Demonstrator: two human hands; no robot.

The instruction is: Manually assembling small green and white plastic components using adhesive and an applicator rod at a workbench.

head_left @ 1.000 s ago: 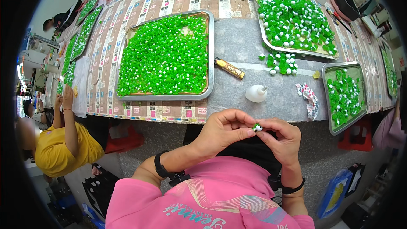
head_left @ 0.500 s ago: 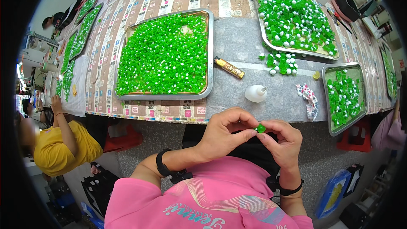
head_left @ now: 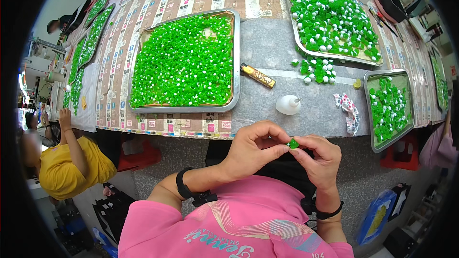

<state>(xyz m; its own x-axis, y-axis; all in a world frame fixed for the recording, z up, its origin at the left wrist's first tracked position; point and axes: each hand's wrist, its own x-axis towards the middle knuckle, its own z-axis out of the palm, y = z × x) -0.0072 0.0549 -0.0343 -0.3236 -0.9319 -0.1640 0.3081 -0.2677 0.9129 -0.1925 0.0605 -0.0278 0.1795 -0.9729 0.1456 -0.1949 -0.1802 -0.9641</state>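
A small shiny green plastic piece (head_left: 293, 144) is pinched between the fingertips of both my hands, just off the table's near edge. My left hand (head_left: 258, 146) grips it from the left with thumb and forefinger. From the other side, my right hand (head_left: 317, 157) closes thumb and forefinger on it. Fingertips cover part of the piece, so its exact shape is hard to make out. Beyond my hands, a white squeeze bottle (head_left: 288, 105) with a thin nozzle stands on a grey mat (head_left: 260, 43). A small pile of green and white pieces (head_left: 316, 71) lies farther back.
A large metal tray (head_left: 236, 67) of green pieces lies at left. Another filled tray (head_left: 334, 59) is at back right, and a smaller tray (head_left: 377, 150) overhangs the near edge. A yellow tube-like item (head_left: 258, 75) and a patterned cloth (head_left: 350, 113) lie between. A person in yellow (head_left: 71, 167) sits left.
The green piece has turned slightly between my fingertips. Both hands keep nearly the same place and grip.
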